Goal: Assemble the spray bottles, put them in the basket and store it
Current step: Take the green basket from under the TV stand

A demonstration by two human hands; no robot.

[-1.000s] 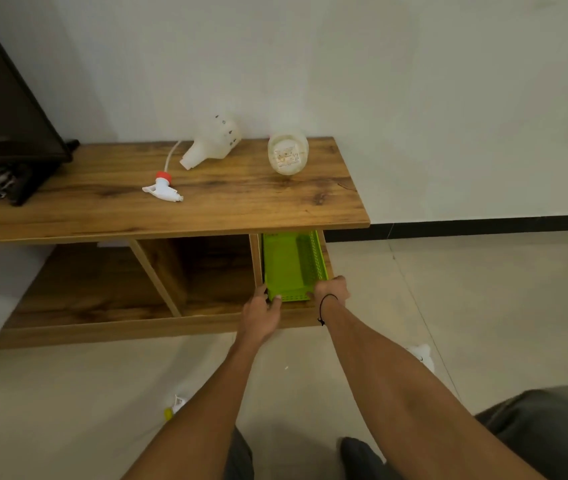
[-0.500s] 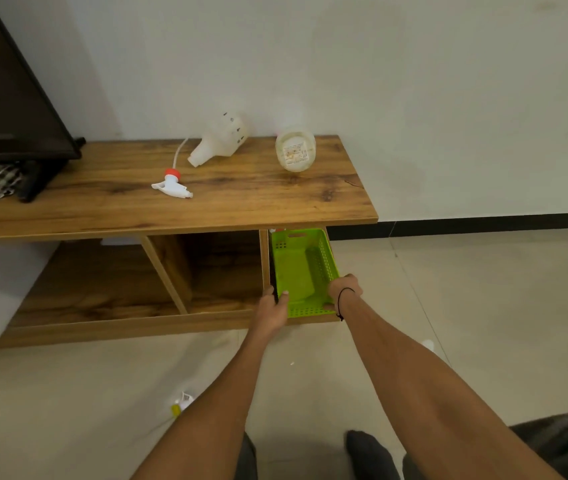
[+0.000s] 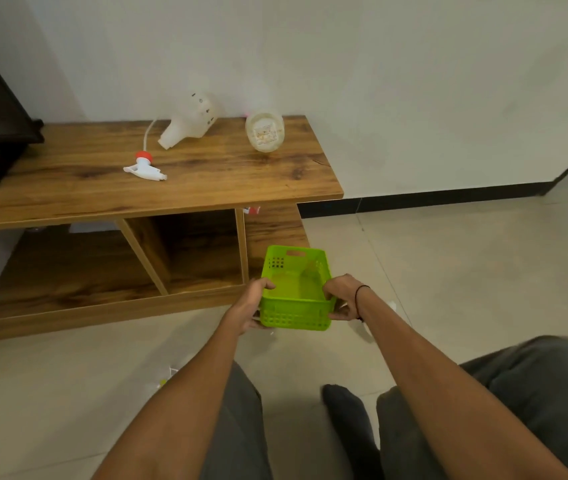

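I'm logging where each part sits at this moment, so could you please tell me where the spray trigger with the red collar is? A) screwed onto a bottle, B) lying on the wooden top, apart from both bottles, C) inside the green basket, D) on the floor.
B: the spray trigger lies on the wooden top, apart from both bottles, while the green basket, held by the left hand and right hand, looks empty.

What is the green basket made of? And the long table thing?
The green basket looks like moulded plastic: bright, smooth, slightly glossy, with neat rows of punched holes. The low table looks like wood, or board with a printed wood-grain finish; brown streaks and knots show, but the pictures cannot say which.
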